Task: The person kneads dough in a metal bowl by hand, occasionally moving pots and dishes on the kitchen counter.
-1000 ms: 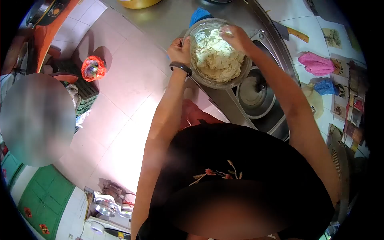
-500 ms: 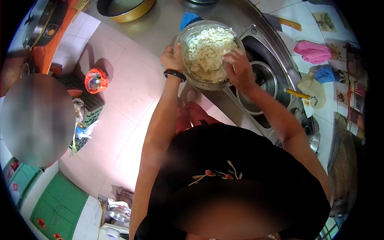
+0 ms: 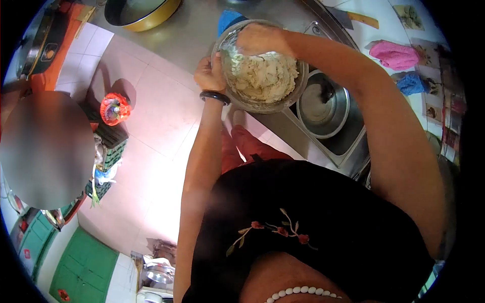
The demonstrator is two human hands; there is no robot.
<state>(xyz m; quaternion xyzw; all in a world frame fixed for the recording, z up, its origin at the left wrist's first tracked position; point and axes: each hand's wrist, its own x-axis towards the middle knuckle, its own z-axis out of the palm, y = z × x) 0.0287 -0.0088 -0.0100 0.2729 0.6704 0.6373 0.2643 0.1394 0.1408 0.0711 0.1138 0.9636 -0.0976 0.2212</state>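
Observation:
A clear bowl holds pale, lumpy dough, with loose white flour along its far left side. My left hand, a dark bangle on its wrist, grips the bowl's left rim with the thumb at the edge. Reaching across the far side of the bowl, my right hand has its fingers curled down into the flour and dough. The fingertips are hidden. A blue cloth lies just beyond the bowl.
Right of the bowl is a sink holding a metal basin. A yellow-sided pan stands on the steel counter. A knife, a pink cloth and a blue cloth lie beyond the sink.
My right hand has swung from the bowl's right side to its far left side, the forearm now crossing over the sink's far edge. My left hand still holds the rim.

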